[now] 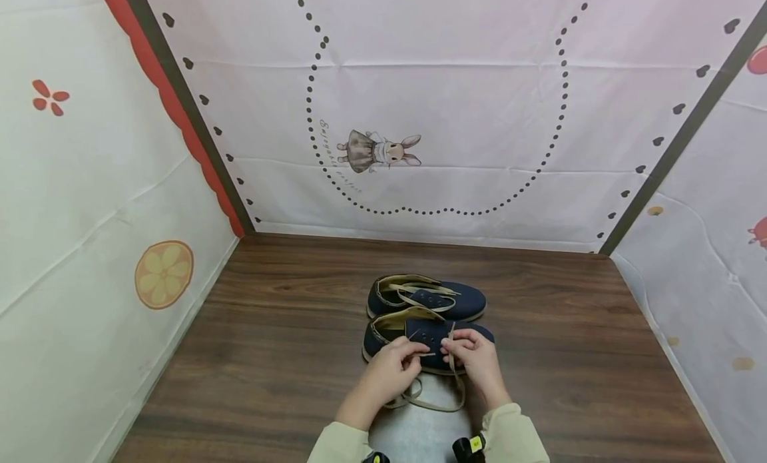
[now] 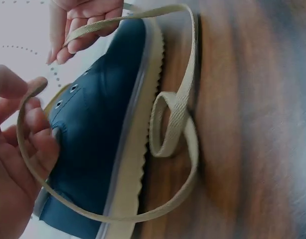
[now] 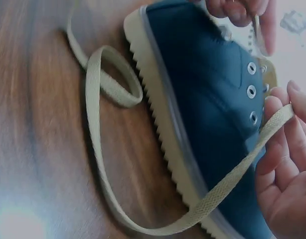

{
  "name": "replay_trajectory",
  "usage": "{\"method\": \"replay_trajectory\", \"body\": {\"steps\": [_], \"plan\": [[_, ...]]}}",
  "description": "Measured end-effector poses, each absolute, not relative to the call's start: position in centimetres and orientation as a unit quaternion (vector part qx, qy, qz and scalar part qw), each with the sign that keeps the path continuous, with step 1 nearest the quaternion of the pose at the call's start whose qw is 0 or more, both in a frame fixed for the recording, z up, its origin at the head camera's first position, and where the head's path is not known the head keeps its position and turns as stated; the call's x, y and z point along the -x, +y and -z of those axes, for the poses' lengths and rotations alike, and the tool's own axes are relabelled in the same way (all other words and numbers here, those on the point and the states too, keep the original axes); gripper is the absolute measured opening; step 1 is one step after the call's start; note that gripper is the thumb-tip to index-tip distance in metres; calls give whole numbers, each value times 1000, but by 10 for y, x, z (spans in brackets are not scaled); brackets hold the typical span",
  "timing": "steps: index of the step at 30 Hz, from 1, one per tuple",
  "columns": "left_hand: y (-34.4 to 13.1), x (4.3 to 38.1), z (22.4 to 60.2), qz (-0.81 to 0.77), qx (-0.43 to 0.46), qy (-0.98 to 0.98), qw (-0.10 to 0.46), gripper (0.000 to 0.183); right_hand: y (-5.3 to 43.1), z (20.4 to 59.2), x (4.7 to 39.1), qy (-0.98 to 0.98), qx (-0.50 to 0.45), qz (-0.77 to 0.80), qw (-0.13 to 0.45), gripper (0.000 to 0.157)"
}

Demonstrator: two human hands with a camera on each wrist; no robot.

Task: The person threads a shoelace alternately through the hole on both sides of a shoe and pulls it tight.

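A dark blue shoe with a cream sole stands on the wooden floor, its toe to the right in the head view. Bare metal eyelets show on its side in the right wrist view. My left hand pinches one end of a flat beige shoelace above the shoe's near side. The other end is pinched between the thumb and fingers of my right hand, closer to the toe. Between both hands the lace hangs in a loose loop, with a curl of it beside the sole.
Just behind stands the matching blue shoe, a beige lace lying loosely over its opening. A light grey patch lies between my forearms. White printed sheets wall the wooden floor at the back and both sides.
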State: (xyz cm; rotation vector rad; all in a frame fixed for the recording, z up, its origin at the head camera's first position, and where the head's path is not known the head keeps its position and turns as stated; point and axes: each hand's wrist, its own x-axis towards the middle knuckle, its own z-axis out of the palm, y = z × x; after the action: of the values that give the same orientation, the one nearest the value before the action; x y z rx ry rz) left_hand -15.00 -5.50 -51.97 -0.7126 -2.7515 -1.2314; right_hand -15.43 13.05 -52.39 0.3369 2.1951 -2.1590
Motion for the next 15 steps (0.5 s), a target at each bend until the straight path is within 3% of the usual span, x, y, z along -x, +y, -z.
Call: {"method": "replay_trajectory", "body": {"steps": [5, 11, 15], "plan": [[-53, 150, 527, 330, 249, -910, 36, 16, 133, 532, 154, 710, -123, 693, 16, 18], [-53, 151, 527, 270, 284, -919, 48, 11, 134, 536, 155, 735, -117, 668, -3, 22], [-54, 153, 522, 250, 303, -915, 89, 6, 136, 535, 154, 761, -101, 641, -2, 18]]}}
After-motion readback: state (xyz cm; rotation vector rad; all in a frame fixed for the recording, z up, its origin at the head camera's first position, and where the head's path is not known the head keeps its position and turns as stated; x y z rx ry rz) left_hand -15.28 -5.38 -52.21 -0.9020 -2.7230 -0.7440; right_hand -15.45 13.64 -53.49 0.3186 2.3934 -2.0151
